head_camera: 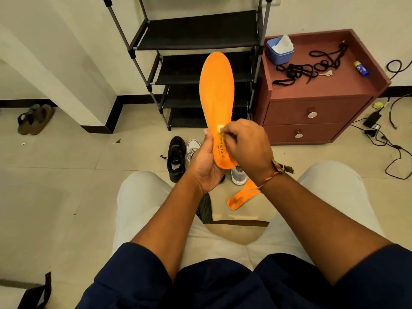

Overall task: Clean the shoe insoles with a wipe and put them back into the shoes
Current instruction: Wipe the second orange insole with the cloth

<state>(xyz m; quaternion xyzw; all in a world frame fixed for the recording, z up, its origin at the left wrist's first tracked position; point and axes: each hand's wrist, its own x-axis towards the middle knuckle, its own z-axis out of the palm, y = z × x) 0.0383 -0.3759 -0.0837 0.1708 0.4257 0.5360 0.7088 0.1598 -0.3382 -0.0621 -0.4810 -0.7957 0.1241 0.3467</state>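
Leftmost, sandals (35,119) lie by the wall, apart from the work. Next, a black shoe (177,158) stands on the floor, opening up, presumably ready to receive an insole. Left hand (205,161) grips the heel end of the raised insole (217,103) from beneath, fingers curled round its edge, so that the printed top face is towards the camera and the toe end points up, in front of the rack (200,32). Right hand (247,143) pinches a small folded wipe (219,128) and presses it on the insole just above the lettering; the left hand's hold likely braces the thin sole against that pressure. Below the right wrist, a pale shoe (238,175) and a second insole (242,197) lie on the floor, the insole outside any shoe, so refitting is not yet done. Rightmost, a blue tub (279,52) with a sheet standing out, probably the wipe supply, sits on the tabletop (334,85) beside loose laces (312,65).
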